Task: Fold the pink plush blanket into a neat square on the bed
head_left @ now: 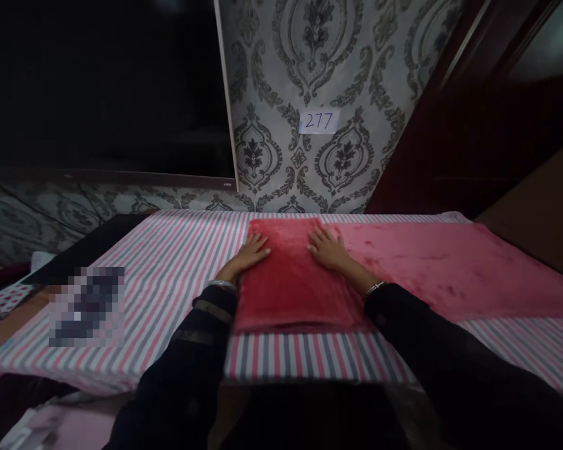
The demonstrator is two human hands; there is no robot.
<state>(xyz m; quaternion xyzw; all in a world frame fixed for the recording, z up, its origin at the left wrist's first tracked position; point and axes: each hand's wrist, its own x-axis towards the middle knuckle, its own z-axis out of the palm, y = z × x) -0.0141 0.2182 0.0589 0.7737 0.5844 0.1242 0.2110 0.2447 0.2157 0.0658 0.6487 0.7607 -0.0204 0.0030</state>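
A plush red blanket (286, 287) lies on the striped cloth, its left part folded over into a thick rectangle. From that fold a flatter, pinker stretch of the same fabric runs out to the right. My left hand (250, 253) rests on the left edge of the folded part, fingers spread. On its upper right side my right hand (329, 250) lies flat with the fingers apart. Neither hand grips the fabric. A bracelet shows at each wrist, below dark sleeves.
Pink, grey and white striped cloth (169, 269) covers the table. A pixelated dark item (87, 306) sits at its left. Behind are a large dark screen (107, 87), patterned wallpaper and a paper label (319, 120) reading 277. A dark red door-like panel (431, 137) stands at the right.
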